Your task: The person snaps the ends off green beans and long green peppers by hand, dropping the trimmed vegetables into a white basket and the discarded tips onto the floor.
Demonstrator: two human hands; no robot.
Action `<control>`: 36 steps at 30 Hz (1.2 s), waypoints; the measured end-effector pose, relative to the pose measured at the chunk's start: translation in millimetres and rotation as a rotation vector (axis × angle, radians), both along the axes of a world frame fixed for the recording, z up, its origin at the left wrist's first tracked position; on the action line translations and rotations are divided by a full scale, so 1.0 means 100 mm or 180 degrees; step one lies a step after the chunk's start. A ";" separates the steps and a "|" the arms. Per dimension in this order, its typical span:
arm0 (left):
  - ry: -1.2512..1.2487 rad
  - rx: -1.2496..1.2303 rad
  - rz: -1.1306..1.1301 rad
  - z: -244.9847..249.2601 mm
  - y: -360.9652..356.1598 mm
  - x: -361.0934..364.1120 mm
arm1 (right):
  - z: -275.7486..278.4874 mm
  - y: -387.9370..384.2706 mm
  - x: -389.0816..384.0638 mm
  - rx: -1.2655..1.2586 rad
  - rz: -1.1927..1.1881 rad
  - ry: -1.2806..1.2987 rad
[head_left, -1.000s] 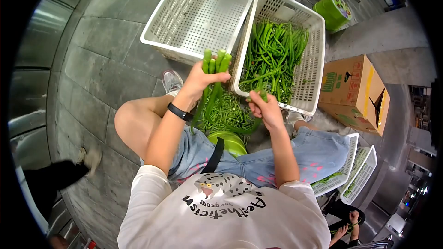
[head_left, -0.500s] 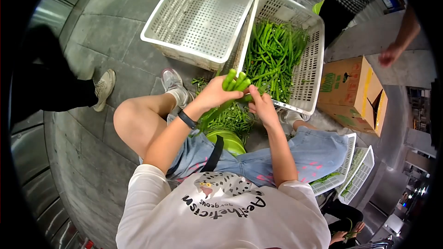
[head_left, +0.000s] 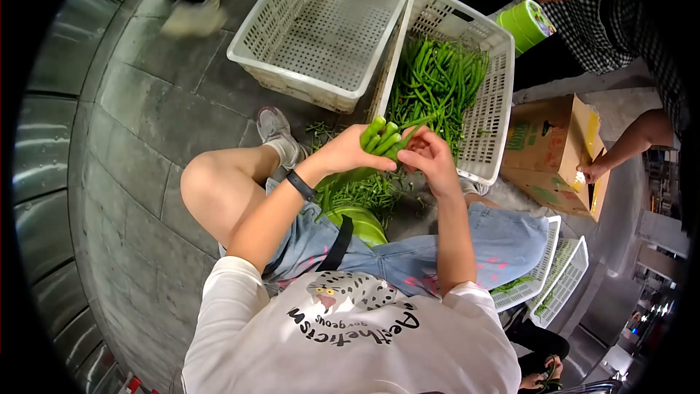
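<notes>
In the middle of the head view, my left hand (head_left: 348, 152) is wrapped round a bunch of green peppers (head_left: 380, 137), whose thick ends stick up above the fist. Close by on the right, my right hand (head_left: 432, 159) has its fingers bent against the bunch, pinching something too hidden to name. Just beyond my hands is a white crate (head_left: 497, 106) holding many long green peppers (head_left: 430, 80). Below my hands, between my legs, more green pieces (head_left: 364, 195) lie over a green container (head_left: 359, 223).
A white crate (head_left: 313, 29) with a bare bottom stands at the top. Right of the pepper crate is a cardboard box (head_left: 543, 147), with another person's hand (head_left: 594, 171) on it. Two white baskets (head_left: 565, 277) sit lower right. A walking person's shoe (head_left: 200, 14) is upper left.
My right hand has moved slightly right and its fingers have shifted at the bunch. The walking person has moved up and away; the person at right has reached the box. A green stool-like object has come into view.
</notes>
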State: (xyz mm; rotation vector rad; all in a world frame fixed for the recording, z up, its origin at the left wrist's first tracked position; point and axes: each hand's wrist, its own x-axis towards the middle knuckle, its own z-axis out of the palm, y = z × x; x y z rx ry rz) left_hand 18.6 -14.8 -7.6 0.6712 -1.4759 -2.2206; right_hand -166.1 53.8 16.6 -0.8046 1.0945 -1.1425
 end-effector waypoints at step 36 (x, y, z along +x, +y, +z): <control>0.0010 0.0312 0.0220 0.03 0.05 -0.02 | -0.25 0.08 0.08 0.0110 -0.0612 -0.1478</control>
